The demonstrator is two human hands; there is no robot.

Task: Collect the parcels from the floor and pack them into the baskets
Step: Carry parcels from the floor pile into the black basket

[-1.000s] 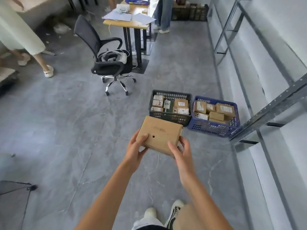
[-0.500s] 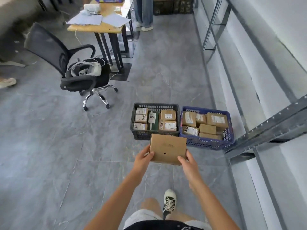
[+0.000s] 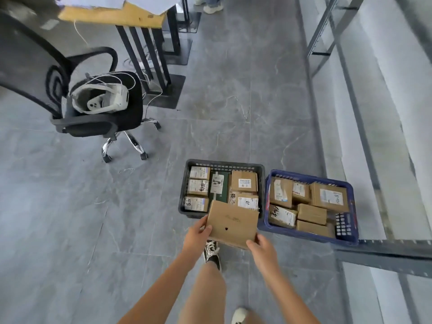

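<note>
I carry a flat brown cardboard parcel [image 3: 231, 223] in front of me, over the near edge of the black basket [image 3: 224, 163]. My left hand [image 3: 196, 232] grips its left edge, thumb on top. My right hand [image 3: 261, 247] grips its near right corner. The black basket on the floor holds several labelled parcels. Right beside it stands a blue basket [image 3: 311, 177], also filled with several brown parcels.
A black office chair [image 3: 93, 118] with a white headset [image 3: 100, 99] on its seat stands to the left. Behind it is a wooden desk [image 3: 112, 16] on black legs. Grey metal shelving [image 3: 385, 250] runs along the right. Another person's shoes [image 3: 211, 7] show at the top.
I have walked toward the baskets, which now lie much closer. The parcel has moved with my hands to the near edge of the black basket. The chair has slid toward the left of view.
</note>
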